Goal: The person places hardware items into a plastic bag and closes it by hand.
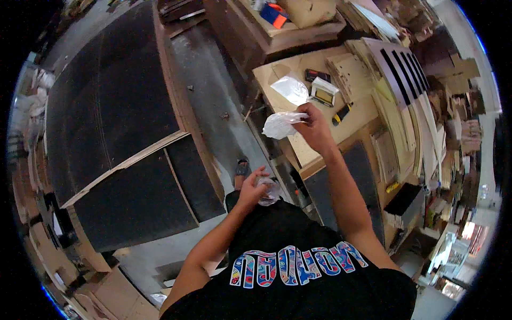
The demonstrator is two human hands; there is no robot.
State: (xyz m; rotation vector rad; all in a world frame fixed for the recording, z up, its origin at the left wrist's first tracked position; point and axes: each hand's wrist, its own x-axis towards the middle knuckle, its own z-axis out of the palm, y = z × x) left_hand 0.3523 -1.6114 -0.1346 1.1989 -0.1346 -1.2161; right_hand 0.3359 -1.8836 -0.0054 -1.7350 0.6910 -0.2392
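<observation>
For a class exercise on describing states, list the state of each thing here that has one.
Translucent film: crumpled, pinched in right hand
Clear plastic: crumpled, at left hand; grip unclear
White sheet: lying on workbench
White box: open, yellow showing inside
Utility knife: lying down, blade position unclear

"What stands between one and two o'clock in our view?"
"We have a tan wooden bench (pixel 309 154). Near its middle lies an open white box (pixel 324 93); just beyond, at twelve, a dark box (pixel 317 75); at four, a yellow-and-black knife (pixel 342 114)."
"And at the bench's nine and two?"
"Flat boards (pixel 349 74) at two. At nine, a shiny white sheet (pixel 289 88); we cannot tell whether it rests on the wood."
"Our floor (pixel 205 69)?"
"Grey, toward eleven, with small scraps (pixel 224 116) on it."
</observation>
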